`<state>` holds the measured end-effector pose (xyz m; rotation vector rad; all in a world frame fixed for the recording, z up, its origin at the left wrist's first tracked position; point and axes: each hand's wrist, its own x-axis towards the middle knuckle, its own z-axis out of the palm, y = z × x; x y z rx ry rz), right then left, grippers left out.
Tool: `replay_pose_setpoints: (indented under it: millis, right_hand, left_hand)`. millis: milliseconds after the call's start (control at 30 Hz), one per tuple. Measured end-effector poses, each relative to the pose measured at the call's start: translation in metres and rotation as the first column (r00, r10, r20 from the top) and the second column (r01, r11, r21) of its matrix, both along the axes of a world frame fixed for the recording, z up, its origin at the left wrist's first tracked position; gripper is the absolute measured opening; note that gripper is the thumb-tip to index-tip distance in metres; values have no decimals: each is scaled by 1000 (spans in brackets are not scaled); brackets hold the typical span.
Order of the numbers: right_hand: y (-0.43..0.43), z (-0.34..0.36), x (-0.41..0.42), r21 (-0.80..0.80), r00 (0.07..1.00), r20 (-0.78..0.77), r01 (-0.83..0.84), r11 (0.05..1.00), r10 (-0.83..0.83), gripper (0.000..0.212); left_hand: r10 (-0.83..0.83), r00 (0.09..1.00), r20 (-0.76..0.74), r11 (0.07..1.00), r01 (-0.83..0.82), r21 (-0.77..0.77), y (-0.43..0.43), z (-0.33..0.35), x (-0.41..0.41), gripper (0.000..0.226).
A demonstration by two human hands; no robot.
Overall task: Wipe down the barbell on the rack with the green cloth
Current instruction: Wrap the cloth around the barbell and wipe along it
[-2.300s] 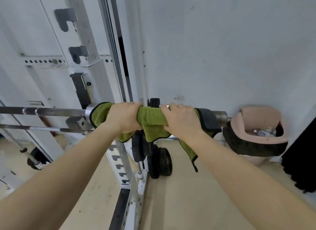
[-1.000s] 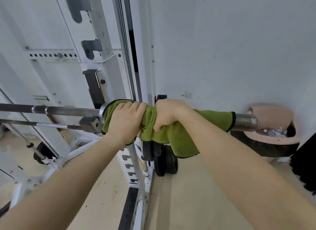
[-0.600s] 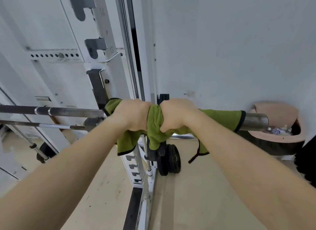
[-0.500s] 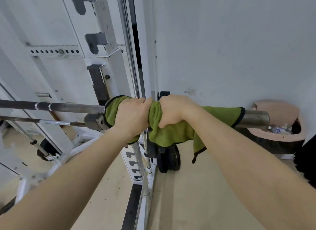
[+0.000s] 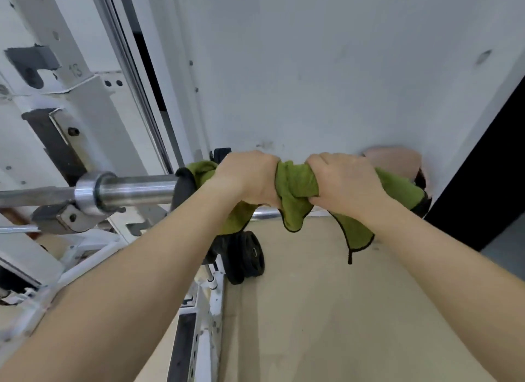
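The steel barbell (image 5: pixel 133 187) lies across the white rack (image 5: pixel 93 111) on a grey hook, its thick sleeve bare from the collar rightwards. A green cloth (image 5: pixel 295 182) with black edging is wrapped around the outer end of the sleeve. My left hand (image 5: pixel 247 177) grips the cloth's left part and my right hand (image 5: pixel 343 179) grips its right part, both fists closed around bar and cloth. Loose cloth corners hang below the hands. The bar's tip is hidden under the cloth.
Black weight plates (image 5: pixel 244 256) stand on the beige floor beside the rack's base. A pink bin (image 5: pixel 395 160) with a dark liner sits against the white wall behind my right hand. A dark opening (image 5: pixel 483 182) runs along the right edge.
Both hands and the cloth have slid right along the sleeve, away from the collar. A stretch of bare sleeve now shows left of the cloth, and the sleeve's tip is covered.
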<state>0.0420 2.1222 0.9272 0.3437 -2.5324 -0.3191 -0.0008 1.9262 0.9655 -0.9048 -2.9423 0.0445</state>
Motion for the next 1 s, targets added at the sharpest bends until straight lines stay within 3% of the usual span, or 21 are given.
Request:
replay_pose_setpoints:
  millis: [67, 133, 200, 233, 300, 367, 433, 467, 533, 600, 667, 733, 833, 1000]
  right_hand:
    - [1, 20, -7, -63, 952, 307, 28, 998, -8, 40]
    - [-7, 40, -19, -187, 784, 619, 99, 977, 39, 36]
    - [-10, 54, -29, -297, 615, 778, 178, 938, 129, 32]
    - [-9, 54, -32, -325, 587, 795, 197, 925, 154, 32]
    - [-7, 50, -25, -333, 673, 727, 175, 927, 134, 33]
    - [-8, 30, -9, -210, 893, 450, 77, 975, 26, 40]
    - [-12, 7, 5, -28, 998, 67, 18, 999, -16, 38]
    - [-15, 4, 10, 0, 999, -7, 35, 999, -35, 34]
    - [-19, 13, 6, -76, 987, 144, 75, 994, -63, 26]
    - [-28, 32, -2, -118, 906, 421, 106, 987, -47, 25]
    - [-47, 44, -8, -134, 852, 522, 108, 985, -23, 25]
    - [-76, 44, -13, -145, 850, 527, 84, 986, 5, 29]
    - [-124, 33, -18, -151, 912, 407, 15, 988, 49, 28]
    - [-208, 14, -23, -159, 987, 127, -78, 984, 99, 16]
  left_hand:
    - [-9, 992, -124, 1000, 9, 0, 11, -11, 0, 49]
    - [-18, 878, -479, 1000, 27, 11, 11, -31, 5, 28]
    - [4, 738, -675, 998, 38, 47, 8, -50, 9, 15]
    - [-1, 735, -678, 998, 44, 46, 7, -52, 9, 16]
    - [-18, 877, -480, 999, 39, 33, 10, -37, 6, 28]
    - [7, 997, -77, 1000, -6, 9, 14, -8, 2, 42]
    - [29, 967, 255, 999, -21, -31, 22, 12, -4, 41]
    - [26, 951, 308, 999, -16, -35, 26, 16, -6, 39]
    - [30, 975, 219, 1000, -27, -14, 26, 12, -1, 41]
    - [-1, 996, -84, 1000, 2, 14, 14, -6, 9, 45]
    - [-36, 928, -370, 996, 62, 59, -10, -24, 13, 46]
    - [-13, 846, -533, 988, 92, 122, -48, -36, 9, 44]
    - [34, 835, -549, 993, 34, 112, -106, -38, 3, 41]
    - [190, 922, -339, 977, -210, -24, -170, -13, 2, 49]
